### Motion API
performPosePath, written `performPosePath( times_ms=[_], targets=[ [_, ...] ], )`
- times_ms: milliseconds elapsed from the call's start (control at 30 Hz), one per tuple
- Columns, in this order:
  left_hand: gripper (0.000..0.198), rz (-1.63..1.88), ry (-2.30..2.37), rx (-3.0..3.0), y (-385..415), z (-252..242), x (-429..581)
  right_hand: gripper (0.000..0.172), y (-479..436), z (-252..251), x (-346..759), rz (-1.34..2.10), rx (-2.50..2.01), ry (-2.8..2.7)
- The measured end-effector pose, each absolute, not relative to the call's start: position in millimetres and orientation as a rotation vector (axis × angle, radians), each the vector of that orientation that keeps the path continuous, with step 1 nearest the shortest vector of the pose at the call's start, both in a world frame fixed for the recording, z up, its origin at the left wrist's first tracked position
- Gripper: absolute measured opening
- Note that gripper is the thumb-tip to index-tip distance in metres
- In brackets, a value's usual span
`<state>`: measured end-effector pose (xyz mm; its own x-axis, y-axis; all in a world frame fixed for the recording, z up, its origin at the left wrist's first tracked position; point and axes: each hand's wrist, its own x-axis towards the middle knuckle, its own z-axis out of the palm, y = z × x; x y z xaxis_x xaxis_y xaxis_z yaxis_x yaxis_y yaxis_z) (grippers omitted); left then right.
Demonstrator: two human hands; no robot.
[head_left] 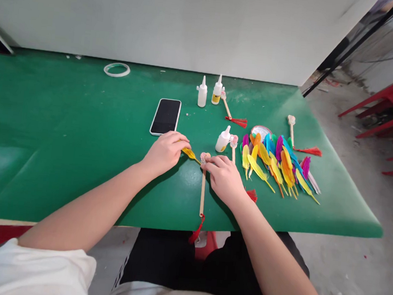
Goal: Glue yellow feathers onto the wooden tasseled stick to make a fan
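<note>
My left hand (pixel 166 153) is closed on a yellow feather (pixel 189 154), whose quill tip meets the pink head (pixel 204 157) of a wooden stick (pixel 203 192). The stick lies on the green table (pixel 77 154) with its red tassel (pixel 196 231) hanging over the front edge. My right hand (pixel 224 177) presses its fingertips on the stick's head, fingers bent. A small white glue bottle (pixel 223 140) stands just beyond my right hand, next to a second stick (pixel 233 146).
A pile of coloured feathers (pixel 278 164) lies to the right over a round tin (pixel 261 131). Two more glue bottles (pixel 202 93) stand at the back beside a tasselled stick (pixel 230 114). A phone (pixel 165 116), a tape ring (pixel 117 69) and another tasselled stick (pixel 299 141) lie about.
</note>
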<state>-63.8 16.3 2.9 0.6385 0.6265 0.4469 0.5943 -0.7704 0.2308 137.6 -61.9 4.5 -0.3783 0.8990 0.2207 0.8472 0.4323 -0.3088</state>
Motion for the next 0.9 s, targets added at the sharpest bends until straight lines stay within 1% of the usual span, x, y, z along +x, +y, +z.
performPosePath(
  times_ms=[133,333,500,600,667,733,800,833,900],
  targets=[
    [0.03,0.782,0.916,2.838,12.4,0.5,-57.5,0.028,-61.6,4.5,137.7,0.207,-1.49,-2.344],
    [0.031,0.722,0.674,2.929,4.5,2.7,-50.5,0.03,-64.8,7.8,138.3,0.197,-1.481,-2.351],
    [0.031,0.728,0.631,2.946,3.9,3.6,-49.9,0.035,-67.8,8.9,140.3,0.213,-1.447,-2.333],
    [0.031,0.734,0.625,2.922,4.0,3.5,-49.3,0.038,-66.7,10.3,143.3,0.209,-1.38,-2.222],
    [0.031,0.728,0.615,2.906,3.3,3.5,-48.7,0.034,-65.3,13.9,148.6,0.201,-1.349,-2.109],
    [0.032,0.716,0.592,2.891,2.2,3.2,-48.1,0.025,-64.0,19.8,159.7,0.227,-1.4,-1.97],
    [0.033,0.711,0.577,2.877,0.8,2.3,-47.6,0.015,-63.1,27.0,177.7,0.276,-1.551,-1.795],
    [0.033,0.708,0.58,2.873,0.1,1.6,-47.5,0.013,-62.9,30.4,189.0,0.297,-1.661,-1.69],
    [0.034,0.694,0.598,2.873,-1.0,0.2,-47.4,0.017,-63.2,36.2,213.4,0.28,-1.867,-1.537]
  ],
)
